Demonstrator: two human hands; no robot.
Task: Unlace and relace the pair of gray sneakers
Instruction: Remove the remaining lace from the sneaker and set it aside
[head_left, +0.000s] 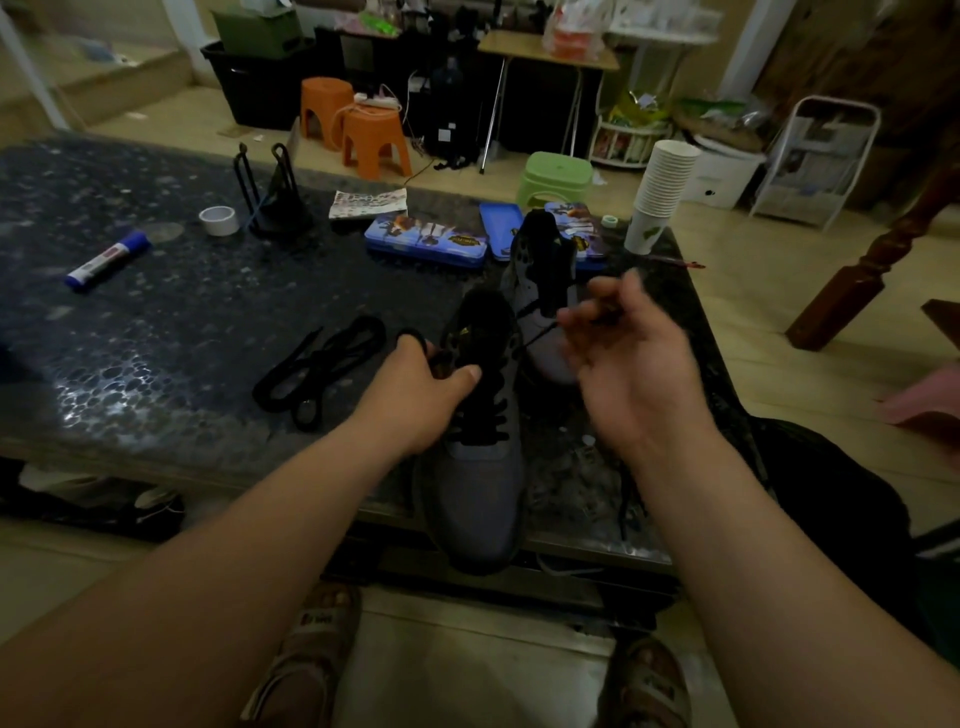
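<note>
On table edge, L hand fingers grip near sneaker; R hand fingers pinch its lace.

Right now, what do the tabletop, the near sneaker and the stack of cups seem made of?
Tabletop: probably polished stone or glass, glossy, since the pebbled dark surface throws light glare. Near sneaker: gray woven fabric, matte, no shine on the toe. Stack of cups: likely paper, matte white with thin nested rims.
</note>
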